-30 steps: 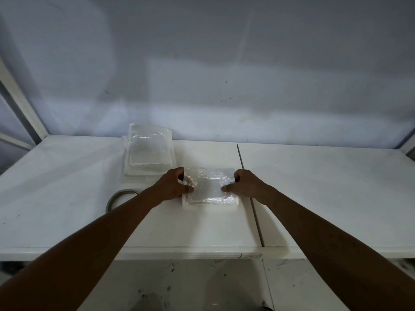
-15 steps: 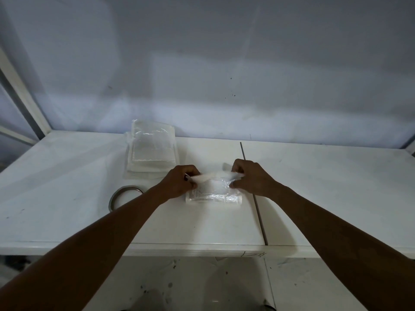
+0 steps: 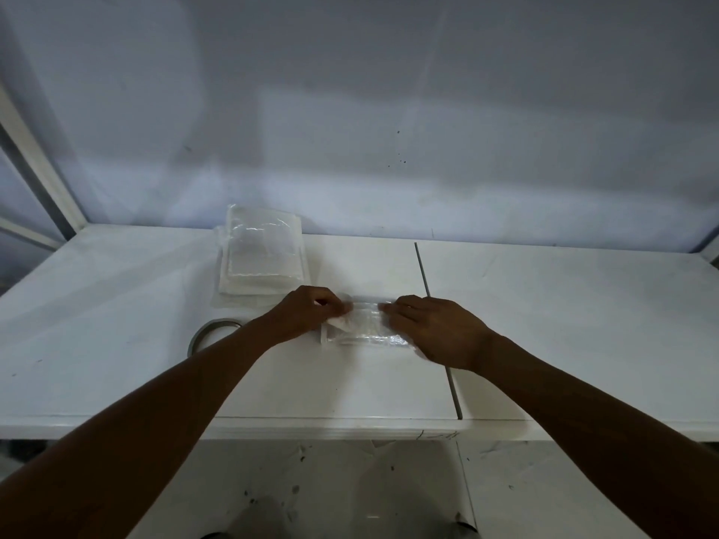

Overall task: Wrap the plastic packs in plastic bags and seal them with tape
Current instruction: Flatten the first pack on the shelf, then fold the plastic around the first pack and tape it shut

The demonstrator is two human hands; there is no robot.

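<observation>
plastic pack (image 3: pixel 363 331) long axis left-right on table (image 3: pixel 116 324), left hand (image 3: pixel 307 315) and right hand (image 3: pixel 435 328) pinching its ends

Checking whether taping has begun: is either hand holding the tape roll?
No: the tape roll lies on the table, while the left hand and right hand both pinch the bagged pack.

Tape roll (image 3: pixel 216 323) — half behind forearm (image 3: pixel 186 402)

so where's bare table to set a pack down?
Widest: the table right of the seam, bare back to the wall. Also the left end beyond the tape roll, and the near strip between the forearms. Crowded left of centre: stack, tape roll, and the pack gripped by left hand and right hand.
</observation>
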